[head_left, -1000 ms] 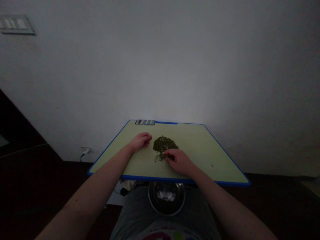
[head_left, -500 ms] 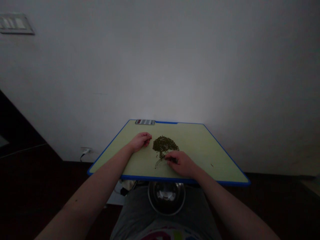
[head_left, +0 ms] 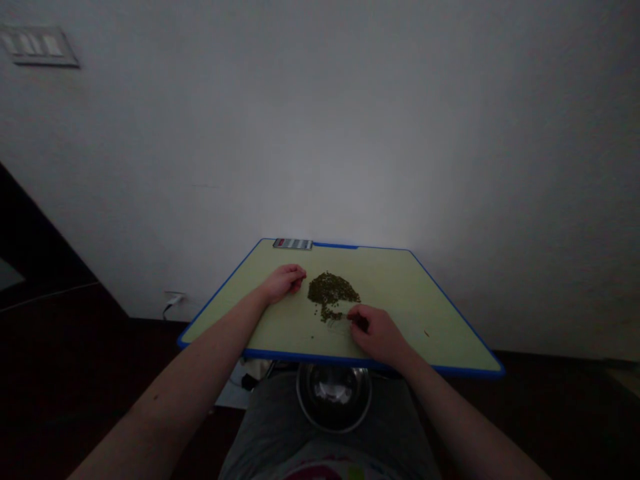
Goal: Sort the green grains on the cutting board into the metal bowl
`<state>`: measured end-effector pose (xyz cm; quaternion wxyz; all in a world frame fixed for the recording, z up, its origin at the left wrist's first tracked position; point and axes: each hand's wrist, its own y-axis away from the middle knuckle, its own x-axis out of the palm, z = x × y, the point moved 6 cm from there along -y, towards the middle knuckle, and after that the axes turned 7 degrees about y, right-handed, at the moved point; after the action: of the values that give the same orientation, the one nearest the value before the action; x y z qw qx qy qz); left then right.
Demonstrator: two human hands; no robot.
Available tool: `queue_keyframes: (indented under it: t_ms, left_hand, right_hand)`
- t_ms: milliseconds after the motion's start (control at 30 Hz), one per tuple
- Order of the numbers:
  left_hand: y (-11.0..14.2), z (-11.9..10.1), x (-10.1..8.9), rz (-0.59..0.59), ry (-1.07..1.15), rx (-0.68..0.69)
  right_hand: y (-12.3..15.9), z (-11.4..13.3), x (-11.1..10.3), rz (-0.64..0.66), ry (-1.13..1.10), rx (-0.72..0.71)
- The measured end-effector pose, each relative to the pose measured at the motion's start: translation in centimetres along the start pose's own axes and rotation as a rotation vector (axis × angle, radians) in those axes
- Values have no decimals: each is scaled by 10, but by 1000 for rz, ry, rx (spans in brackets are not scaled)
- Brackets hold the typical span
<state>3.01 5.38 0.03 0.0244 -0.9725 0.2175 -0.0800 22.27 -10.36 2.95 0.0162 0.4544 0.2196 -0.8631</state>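
Apparently picking through small round dark-green grains (head_left: 333,289) heaped on a pale-green, blue-edged board (head_left: 400,300) between curled left hand (head_left: 285,283) and bent-fingered right hand (head_left: 378,331), impossible to tell whether gripping anything, next calling for a light, careful touch.

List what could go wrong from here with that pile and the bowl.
1. The pile of small, dark green grains lies loose, so a careless sweep of the right hand beside it might scatter some.
2. A tiny dark speck sits near the front of the pale green, blue-rimmed tabletop; it could get brushed off.
3. The round, shiny metal bowl seems to rest on the lap, so shifting legs might tip it.
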Motion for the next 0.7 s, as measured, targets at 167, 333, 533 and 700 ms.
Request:
queue_keyframes:
  t_ms: [167, 333, 533, 700]
  left_hand:
    - [0, 2, -2, -10, -2, -6]
    - [0, 1, -1, 5, 3, -3]
    - [-1, 0, -1, 6, 1, -5]
    - [-1, 2, -2, 10, -11, 12]
  right_hand:
    - [-2, -16, -7, -110, 70, 100]
    - [-5, 0, -1, -31, -10, 8]
    - [-16, 28, 11, 86, -34, -149]
    - [-20, 31, 18, 133, -31, -203]
